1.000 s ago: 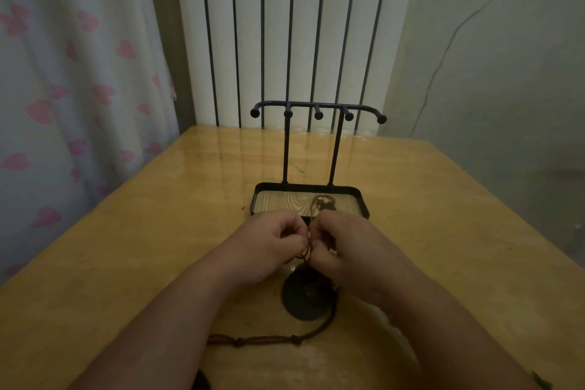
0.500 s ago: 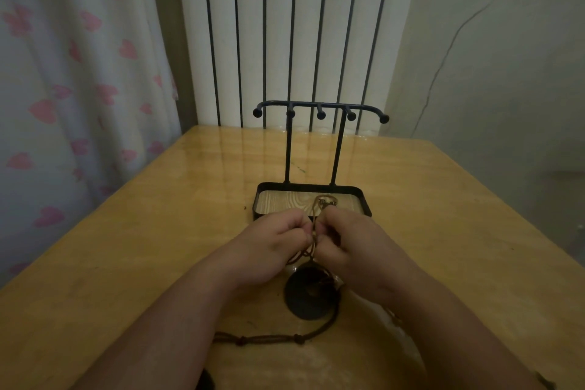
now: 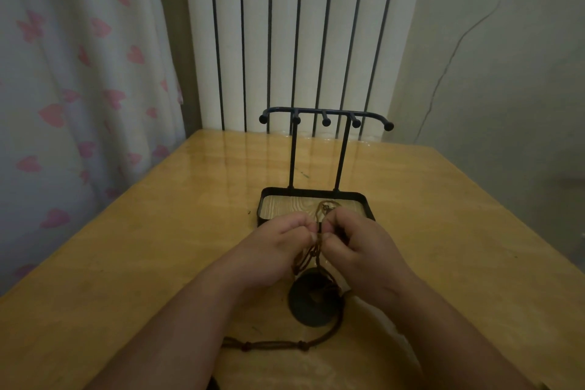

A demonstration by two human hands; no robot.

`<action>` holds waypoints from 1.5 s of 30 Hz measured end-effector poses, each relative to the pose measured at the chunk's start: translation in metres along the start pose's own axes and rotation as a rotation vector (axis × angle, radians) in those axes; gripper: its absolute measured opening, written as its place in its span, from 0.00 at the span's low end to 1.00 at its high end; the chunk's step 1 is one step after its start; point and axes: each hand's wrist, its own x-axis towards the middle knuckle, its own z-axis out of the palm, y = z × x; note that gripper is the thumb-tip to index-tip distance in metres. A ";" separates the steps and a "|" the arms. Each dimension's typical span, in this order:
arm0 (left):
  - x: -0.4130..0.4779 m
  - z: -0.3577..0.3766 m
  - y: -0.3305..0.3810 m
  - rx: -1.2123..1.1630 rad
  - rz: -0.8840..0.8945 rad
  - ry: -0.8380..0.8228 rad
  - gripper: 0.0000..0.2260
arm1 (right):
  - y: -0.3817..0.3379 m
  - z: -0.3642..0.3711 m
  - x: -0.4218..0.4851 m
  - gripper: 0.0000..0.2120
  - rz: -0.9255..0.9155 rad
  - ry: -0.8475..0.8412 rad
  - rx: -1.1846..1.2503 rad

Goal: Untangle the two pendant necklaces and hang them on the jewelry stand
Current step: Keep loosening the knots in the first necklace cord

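Both hands — left hand, right hand — pinch tangled cords.

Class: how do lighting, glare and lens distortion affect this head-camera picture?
Head view: dim and warm; glare streaks the table behind the stand; the wide lens bows the edges; the cords between left hand and right hand are murky.

My left hand and right hand pinching tangled brown cords between them, dark round pendant on the wooden table, black jewelry stand just beyond, its pegs bare
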 end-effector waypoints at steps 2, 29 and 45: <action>0.000 -0.001 -0.001 0.025 -0.007 0.022 0.12 | 0.001 -0.001 0.001 0.04 0.001 -0.005 -0.063; 0.001 0.000 0.000 0.160 0.041 0.000 0.09 | -0.008 -0.005 0.002 0.03 -0.067 -0.095 -0.369; 0.001 0.001 0.001 -0.035 0.008 -0.013 0.12 | 0.002 0.007 0.001 0.04 0.007 0.038 0.064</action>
